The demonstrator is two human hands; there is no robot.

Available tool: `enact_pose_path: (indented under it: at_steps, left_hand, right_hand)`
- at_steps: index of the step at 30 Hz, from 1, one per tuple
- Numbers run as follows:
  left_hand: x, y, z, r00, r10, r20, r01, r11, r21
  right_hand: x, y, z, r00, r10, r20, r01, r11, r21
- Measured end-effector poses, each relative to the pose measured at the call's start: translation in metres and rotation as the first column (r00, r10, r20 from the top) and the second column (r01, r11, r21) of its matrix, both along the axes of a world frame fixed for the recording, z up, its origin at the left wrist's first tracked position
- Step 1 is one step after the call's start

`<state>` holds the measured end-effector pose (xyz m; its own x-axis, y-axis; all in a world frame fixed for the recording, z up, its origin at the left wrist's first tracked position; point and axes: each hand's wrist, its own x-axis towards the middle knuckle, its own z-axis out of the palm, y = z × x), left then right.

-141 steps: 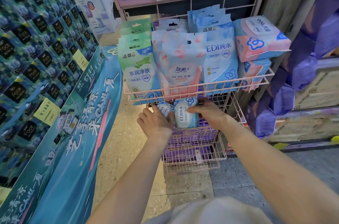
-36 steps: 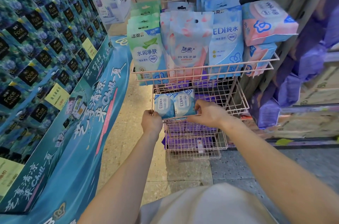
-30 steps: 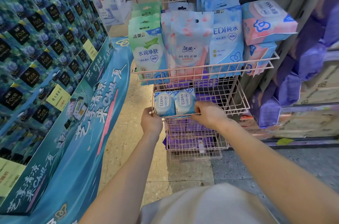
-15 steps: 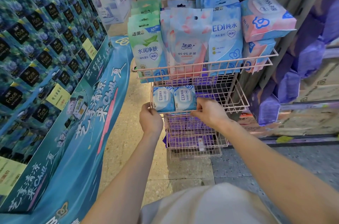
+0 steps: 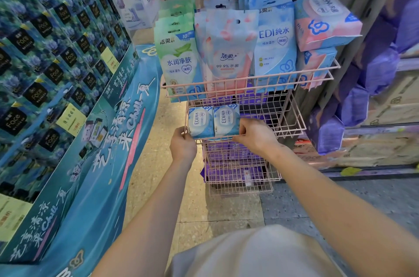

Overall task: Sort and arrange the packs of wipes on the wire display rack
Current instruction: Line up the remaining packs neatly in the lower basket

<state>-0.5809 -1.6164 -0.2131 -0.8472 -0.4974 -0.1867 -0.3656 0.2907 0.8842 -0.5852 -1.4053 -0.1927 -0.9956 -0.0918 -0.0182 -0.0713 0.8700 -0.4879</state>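
Since the earliest frame the two small blue packs have come up from low between the hands to stand upright, side by side, in the front left corner of the middle basket, and the left hand has shifted from the packs to the basket's corner.

To the left, a tall teal display of boxed tissues fills the side of the aisle. The pink wire rack stands ahead on the speckled floor, with purple packs stacked beside it on the right. Its top basket holds large hanging packs in rows: green packs at left, pink-and-white packs in the middle, blue EDI packs next, and two pink flat packs stacked at the right end. The lowest basket holds purple goods.

In the middle basket the left small pack and the right small pack touch each other, labels facing out.

The right hand has its grip pinched on the lower right edge of the right small pack, fingers curled at the front wire. The left hand is curled at the basket's front left corner, just beside the left small pack; whether its grip closes on wire or pack cannot be told.
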Motion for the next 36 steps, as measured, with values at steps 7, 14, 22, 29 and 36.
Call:
enact_pose_path:
  at_steps: [7, 14, 22, 29, 36]
  left_hand:
    - [0.008, 0.014, 0.006, 0.991, -0.104, -0.087, 0.048, 0.870, -0.490]
    - [0.009, 0.039, 0.024, 0.921, -0.387, -0.054, 0.252, 0.694, -0.675]
    - [0.022, 0.077, 0.048, 0.847, -0.529, -0.047, 0.334, 0.599, -0.728]
    - [0.037, 0.119, 0.079, 0.779, -0.556, -0.290, 0.228, 0.682, -0.695]
    - [0.051, 0.157, 0.113, 0.600, -0.469, -0.648, 0.087, 0.843, -0.531]
  right_hand:
    - [0.000, 0.001, 0.007, 0.998, 0.054, 0.016, -0.054, 0.998, 0.017]
    - [0.005, 0.011, 0.019, 0.994, -0.056, -0.096, 0.036, 0.980, -0.197]
    - [0.027, 0.024, 0.045, 0.968, -0.114, -0.222, 0.058, 0.968, -0.243]
    - [0.050, 0.044, 0.074, 0.814, -0.302, -0.497, 0.118, 0.923, -0.367]
    - [0.070, 0.069, 0.109, 0.607, -0.480, -0.633, 0.107, 0.839, -0.534]
